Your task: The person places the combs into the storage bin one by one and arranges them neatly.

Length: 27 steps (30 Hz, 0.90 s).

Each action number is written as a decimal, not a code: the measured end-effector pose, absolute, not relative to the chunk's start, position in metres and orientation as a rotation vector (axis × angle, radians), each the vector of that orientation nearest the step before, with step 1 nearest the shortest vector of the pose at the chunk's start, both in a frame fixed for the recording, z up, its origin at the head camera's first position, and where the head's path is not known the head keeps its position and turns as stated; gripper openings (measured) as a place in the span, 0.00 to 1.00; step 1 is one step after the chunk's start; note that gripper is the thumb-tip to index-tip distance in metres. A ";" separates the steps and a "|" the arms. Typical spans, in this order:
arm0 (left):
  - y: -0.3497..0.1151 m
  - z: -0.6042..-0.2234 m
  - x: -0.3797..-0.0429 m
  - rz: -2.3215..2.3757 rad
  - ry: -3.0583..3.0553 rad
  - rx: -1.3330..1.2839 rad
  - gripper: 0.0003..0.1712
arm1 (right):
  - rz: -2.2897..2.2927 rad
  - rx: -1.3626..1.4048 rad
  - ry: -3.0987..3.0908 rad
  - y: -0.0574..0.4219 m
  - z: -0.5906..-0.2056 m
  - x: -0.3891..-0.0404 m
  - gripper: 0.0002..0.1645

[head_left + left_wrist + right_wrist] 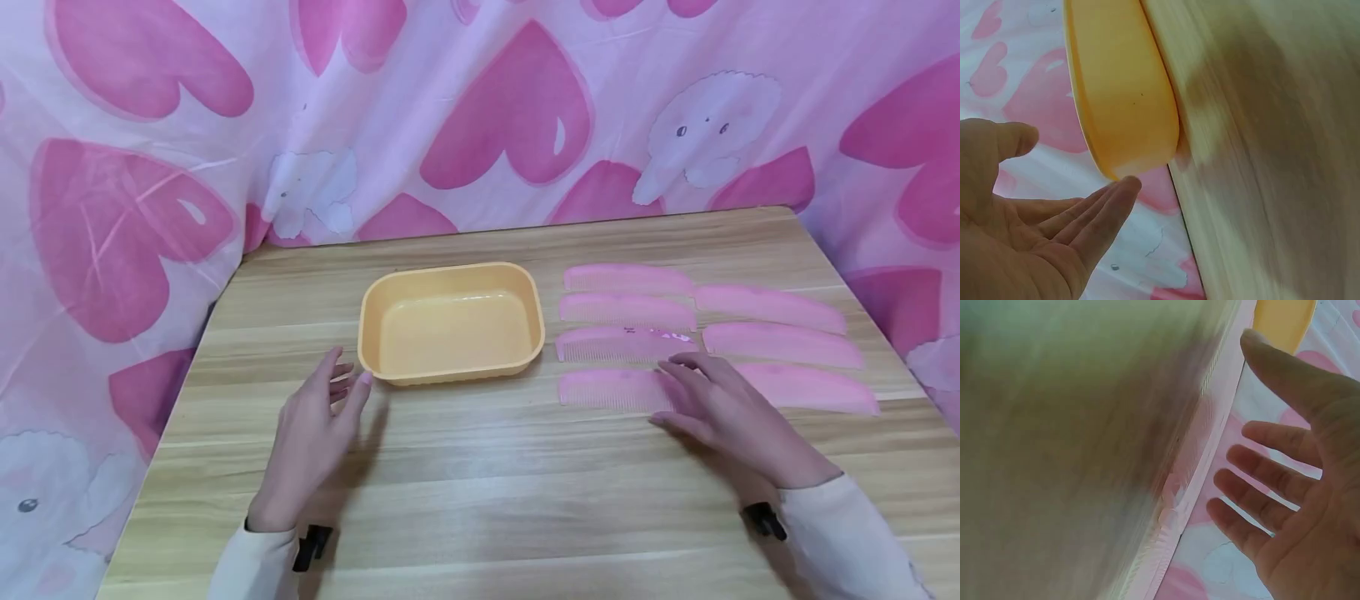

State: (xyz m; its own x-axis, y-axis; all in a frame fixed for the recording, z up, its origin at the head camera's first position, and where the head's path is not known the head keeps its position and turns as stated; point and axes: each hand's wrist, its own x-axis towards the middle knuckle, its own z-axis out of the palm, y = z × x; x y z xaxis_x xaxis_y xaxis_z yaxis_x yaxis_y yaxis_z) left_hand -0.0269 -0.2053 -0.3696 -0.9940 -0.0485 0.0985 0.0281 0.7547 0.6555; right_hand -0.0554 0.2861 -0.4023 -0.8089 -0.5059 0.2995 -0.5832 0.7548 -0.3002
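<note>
Near the left front corner of a yellow plastic basin [450,371], my left hand [311,437] hovers with fingers apart and nothing in its grasp. In the left wrist view its fingertips come close to the end of the basin [1125,81]. My right hand [723,412] is over the pink combs, its fingers spread and holding nothing. It covers part of the nearest left-column comb [611,390]. Just beyond its fingertips lies another comb [592,344] with small dark print. The right wrist view shows the spread right hand [1297,494] beside the combs' edge [1200,447].
Several pink combs lie flat in two columns right of the basin, including one at the back [626,277] and one at the right [780,343]. The wooden table [480,500] meets a pink heart-patterned cloth [510,108] along its back edge.
</note>
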 end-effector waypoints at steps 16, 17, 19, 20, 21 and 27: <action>-0.209 -0.368 -0.056 -1.505 -2.775 0.209 0.32 | 0.655 0.864 -2.950 0.289 -0.400 -0.067 0.36; -0.209 -0.369 -0.058 -1.545 -2.762 0.218 0.31 | 0.658 0.864 -2.957 0.289 -0.400 -0.068 0.36; -0.210 -0.371 -0.062 -1.634 -2.726 0.240 0.30 | 0.653 0.869 -2.963 0.290 -0.401 -0.069 0.35; -0.209 -0.372 -0.063 -1.676 -2.706 0.252 0.29 | 0.650 0.871 -2.967 0.290 -0.401 -0.070 0.34; -0.210 -0.373 -0.065 -1.721 -2.689 0.267 0.29 | 0.648 0.878 -2.966 0.291 -0.401 -0.071 0.34; -0.211 -0.376 -0.069 -1.891 -2.622 0.316 0.28 | 0.649 0.939 -2.945 0.293 -0.402 -0.075 0.31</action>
State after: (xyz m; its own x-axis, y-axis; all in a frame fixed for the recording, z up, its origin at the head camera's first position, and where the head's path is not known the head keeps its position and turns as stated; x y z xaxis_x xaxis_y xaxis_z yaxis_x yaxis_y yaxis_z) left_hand -0.0691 -0.2108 -0.3761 -0.9755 -0.0948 -0.1986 -0.2184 0.3052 0.9269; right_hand -0.0750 0.2931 -0.4022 -0.8230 -0.5580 0.1066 -0.5511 0.7387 -0.3881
